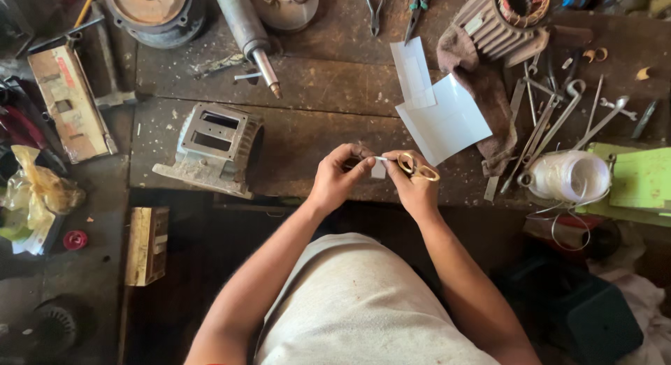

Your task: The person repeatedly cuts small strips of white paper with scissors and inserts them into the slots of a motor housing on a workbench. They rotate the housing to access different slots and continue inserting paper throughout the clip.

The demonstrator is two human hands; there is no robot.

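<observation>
Over a worn wooden workbench (321,92), the left hand (337,177) pinches a small white paper strip (378,168); the right hand (412,182) grips gold-handled scissors (417,168) just beside it; white paper sheets (437,103) lie beyond the hands, near a brown rag (482,92); a grey motor housing (213,149) sits to the left; a spool of clear line (570,175) stands to the right.
</observation>
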